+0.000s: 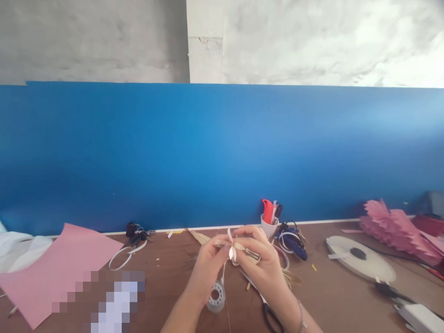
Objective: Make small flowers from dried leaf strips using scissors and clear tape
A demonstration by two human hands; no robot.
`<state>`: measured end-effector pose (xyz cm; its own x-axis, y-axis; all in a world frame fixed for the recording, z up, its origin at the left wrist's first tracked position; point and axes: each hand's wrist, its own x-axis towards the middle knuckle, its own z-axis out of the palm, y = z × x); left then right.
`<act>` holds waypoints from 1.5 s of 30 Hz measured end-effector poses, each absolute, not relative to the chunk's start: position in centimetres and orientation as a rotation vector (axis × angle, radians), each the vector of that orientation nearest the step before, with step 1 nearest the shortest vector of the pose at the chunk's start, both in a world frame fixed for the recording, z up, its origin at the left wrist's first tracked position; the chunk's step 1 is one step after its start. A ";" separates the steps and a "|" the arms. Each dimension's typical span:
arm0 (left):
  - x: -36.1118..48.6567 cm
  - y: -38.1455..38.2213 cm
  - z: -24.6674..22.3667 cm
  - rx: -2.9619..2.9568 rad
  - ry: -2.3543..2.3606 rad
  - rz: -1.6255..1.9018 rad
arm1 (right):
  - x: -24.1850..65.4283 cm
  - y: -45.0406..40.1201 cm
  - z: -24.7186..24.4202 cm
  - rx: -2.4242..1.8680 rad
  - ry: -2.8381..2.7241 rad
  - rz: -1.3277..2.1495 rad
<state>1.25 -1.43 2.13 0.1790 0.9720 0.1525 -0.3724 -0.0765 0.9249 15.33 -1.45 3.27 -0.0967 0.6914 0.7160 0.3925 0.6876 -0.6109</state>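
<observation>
Between my two hands, above the middle of the table, is a small white flower [231, 252] with narrow petals, apparently of paper. The fingers of my left hand [212, 259] pinch it from the left side. From the right, my right hand [258, 254] has its fingertips closed around the same petals. Below my left hand lies a roll of clear tape [216, 296] on the table. Black-handled scissors [272, 318] lie partly under my right forearm. Behind the hands, pale strips [199, 237] are partly hidden.
A pink sheet [65, 273] lies left, with white material behind it. A white cup [268, 226] of tools stands by the blue partition [222, 152]. To the right are a large white ribbon roll [364, 261], pleated pink paper [398, 229], and a white block with black cable [421, 317].
</observation>
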 end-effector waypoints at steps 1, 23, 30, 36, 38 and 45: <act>1.2 -1.5 2.2 1.085 0.757 1.316 | 15.5 -1.4 3.4 -0.890 -1.737 0.205; 1.9 -2.7 3.7 0.766 0.714 1.221 | 15.3 -1.2 3.2 -0.948 -1.875 -0.218; 2.4 -2.8 3.6 0.747 0.649 1.304 | 14.7 -1.4 2.9 -0.900 -1.782 -0.115; 2.5 -2.9 3.7 0.760 0.699 1.254 | 14.2 -1.4 2.4 -0.952 -1.652 0.099; 2.5 -2.9 3.7 0.732 0.746 1.226 | 14.3 -1.3 2.3 -0.974 -1.609 0.185; 2.4 -2.6 3.4 0.771 0.648 1.249 | 14.6 -1.2 2.6 -0.978 -1.617 0.256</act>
<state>2.38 -2.64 3.42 0.2049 0.9786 -0.0166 -0.5776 0.1346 0.8051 14.61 -1.20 2.56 0.0197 0.7049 0.7090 0.4516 0.6264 -0.6353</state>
